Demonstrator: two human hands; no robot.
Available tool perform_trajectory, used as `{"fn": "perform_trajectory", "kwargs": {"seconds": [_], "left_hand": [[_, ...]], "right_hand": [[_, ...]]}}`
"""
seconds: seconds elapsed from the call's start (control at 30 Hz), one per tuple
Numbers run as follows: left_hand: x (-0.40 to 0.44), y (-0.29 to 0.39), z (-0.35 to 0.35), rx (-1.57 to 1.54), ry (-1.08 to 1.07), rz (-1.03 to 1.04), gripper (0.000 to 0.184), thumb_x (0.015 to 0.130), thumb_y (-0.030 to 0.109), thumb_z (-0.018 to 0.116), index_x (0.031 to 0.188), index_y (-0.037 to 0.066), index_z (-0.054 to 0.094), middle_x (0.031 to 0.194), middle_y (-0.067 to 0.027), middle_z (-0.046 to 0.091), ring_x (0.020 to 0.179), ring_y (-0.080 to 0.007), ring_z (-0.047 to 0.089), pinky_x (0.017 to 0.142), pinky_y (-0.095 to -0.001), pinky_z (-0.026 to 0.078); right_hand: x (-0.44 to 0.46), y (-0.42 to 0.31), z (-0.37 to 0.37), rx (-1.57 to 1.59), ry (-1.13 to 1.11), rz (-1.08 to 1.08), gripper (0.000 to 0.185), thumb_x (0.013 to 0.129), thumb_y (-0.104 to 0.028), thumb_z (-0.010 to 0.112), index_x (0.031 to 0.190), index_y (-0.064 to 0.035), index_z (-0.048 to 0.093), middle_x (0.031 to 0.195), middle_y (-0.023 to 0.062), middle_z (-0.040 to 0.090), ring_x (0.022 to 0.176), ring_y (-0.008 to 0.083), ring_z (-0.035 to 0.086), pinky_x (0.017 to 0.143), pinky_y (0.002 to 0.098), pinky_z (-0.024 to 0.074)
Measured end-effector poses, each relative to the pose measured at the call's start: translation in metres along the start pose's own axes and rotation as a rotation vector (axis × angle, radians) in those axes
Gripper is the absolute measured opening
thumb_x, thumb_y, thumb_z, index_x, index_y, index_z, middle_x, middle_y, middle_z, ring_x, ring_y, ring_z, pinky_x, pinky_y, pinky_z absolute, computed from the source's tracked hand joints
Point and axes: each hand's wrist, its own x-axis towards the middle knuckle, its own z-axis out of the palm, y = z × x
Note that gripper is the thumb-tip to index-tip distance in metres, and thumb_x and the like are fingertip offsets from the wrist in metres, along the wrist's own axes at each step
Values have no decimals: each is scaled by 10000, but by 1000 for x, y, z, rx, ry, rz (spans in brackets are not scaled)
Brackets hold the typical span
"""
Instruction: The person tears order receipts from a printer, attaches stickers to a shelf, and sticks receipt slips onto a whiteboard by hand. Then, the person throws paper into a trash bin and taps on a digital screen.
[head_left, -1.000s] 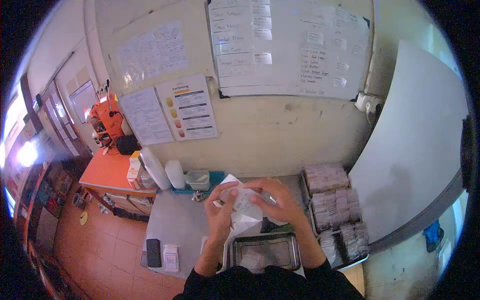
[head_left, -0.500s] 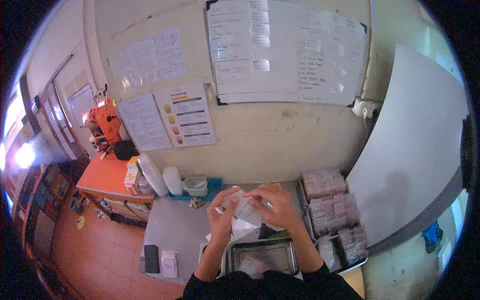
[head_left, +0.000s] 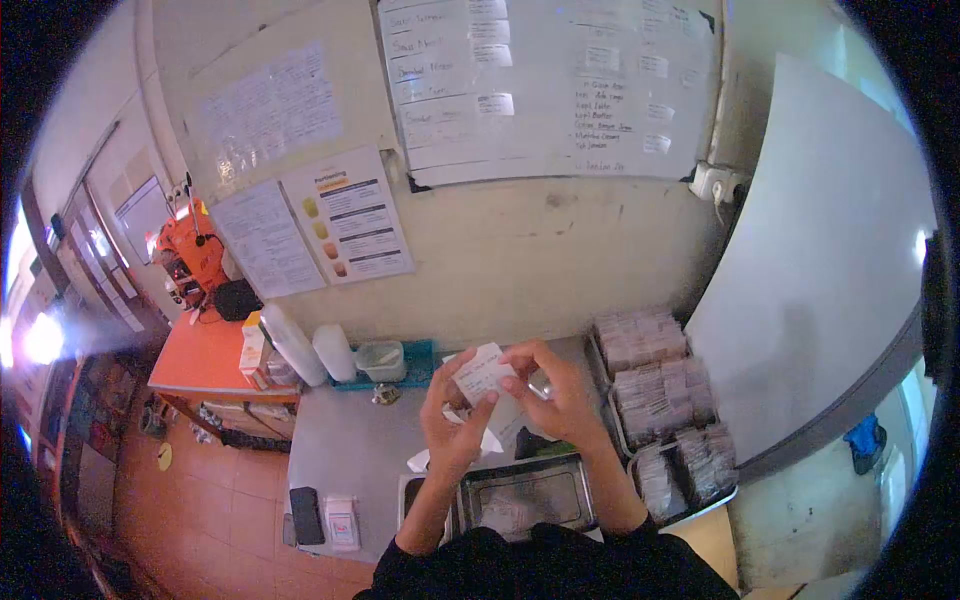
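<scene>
A small white printed label [head_left: 478,374] is held up between both hands above the table. My left hand [head_left: 450,425] grips its left and lower edge, thumb on the front. My right hand [head_left: 556,398] pinches its right side between thumb and fingers. Something small and shiny shows at the right-hand fingers; I cannot make out what. Below the hands, white paper [head_left: 488,446] hangs or lies partly hidden by the left hand. A metal tray [head_left: 570,490] sits close to my body, under the forearms, with a small clear packet [head_left: 502,515] in it.
On the right, trays hold many stacked flat packets [head_left: 660,395]. A phone [head_left: 306,515] and a pink-white packet [head_left: 343,523] lie at the table's left edge. A blue tray [head_left: 418,362] with a plastic tub [head_left: 381,360] stands at the back, beside white stacked containers [head_left: 292,345].
The label has turned so its printed face shows more squarely, and both thumbs have shifted on it. The camera view has tilted down and slightly right.
</scene>
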Motion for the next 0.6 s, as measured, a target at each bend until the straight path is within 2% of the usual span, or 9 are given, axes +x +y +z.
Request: {"fn": "perform_trajectory", "kwargs": {"seconds": [0.07, 0.2, 0.27, 0.33, 0.4, 0.47, 0.5, 0.57, 0.6], "left_hand": [[0, 4, 0, -144, -11, -76, 411, 810, 50, 681, 1207, 49, 573, 922, -28, 640, 701, -45, 528, 601, -209, 434], [2, -2, -10, -126, 19, -136, 374, 833, 62, 669, 1196, 51, 578, 939, -32, 643, 663, -49, 514, 562, -205, 428], [4, -2, -13, -114, 20, -192, 408, 817, 99, 682, 1211, 70, 579, 1020, -22, 614, 662, -70, 506, 565, -225, 427], [7, 3, -14, 9, 3, -134, 373, 829, 94, 682, 1188, 60, 590, 1004, -34, 630, 693, -70, 539, 573, -211, 438], [8, 5, -13, 133, -14, -73, 338, 840, 89, 682, 1166, 49, 600, 988, -46, 647, 723, -69, 573, 582, -198, 448], [8, 1, -9, -186, -59, -152, 341, 814, 89, 707, 1141, 47, 620, 1014, -46, 647, 805, -95, 590, 686, -227, 476], [8, -2, -10, -187, -58, -149, 341, 814, 89, 707, 1141, 47, 620, 1014, -46, 647, 805, -95, 590, 686, -227, 476], [7, -8, -13, -130, -106, -169, 331, 796, 75, 720, 1115, 46, 637, 1045, -48, 646, 915, -120, 587, 800, -267, 467], [6, -8, -14, -131, -107, -164, 331, 796, 75, 720, 1115, 46, 637, 1045, -48, 646, 915, -120, 587, 800, -267, 467]], "right_hand": [[-1, 1, -2, 10, -16, -5, 244, 826, -132, 686, 1050, -65, 615, 863, 79, 634, 780, 153, 601, 693, 295, 482], [-3, -10, -10, -64, -74, -10, 279, 817, -118, 681, 1087, -88, 620, 809, 57, 604, 726, 182, 571, 695, 321, 457], [-4, -12, -13, -99, -118, -21, 297, 812, -113, 678, 1103, -99, 620, 805, 53, 597, 722, 194, 562, 707, 331, 446], [-7, -11, -15, -163, -217, -25, 315, 852, -161, 631, 1162, -127, 586, 937, 50, 620, 758, 211, 579, 795, 377, 425], [-7, -11, -16, -154, -268, -24, 324, 856, -160, 627, 1175, -131, 577, 950, 49, 616, 775, 212, 578, 810, 376, 418], [-8, -9, -17, -146, -316, -25, 334, 859, -160, 623, 1188, -136, 568, 962, 47, 612, 792, 213, 577, 825, 376, 412], [-10, -7, -16, -159, -319, -45, 318, 863, -172, 620, 1176, -135, 576, 946, 50, 610, 802, 217, 576, 820, 377, 414], [-10, -8, -16, -173, -318, -71, 303, 867, -183, 618, 1165, -134, 584, 930, 54, 608, 812, 220, 574, 816, 377, 416], [-9, -11, -17, -139, -326, -23, 270, 874, -199, 612, 1134, -127, 597, 905, 56, 604, 817, 221, 574, 814, 379, 416]]}}
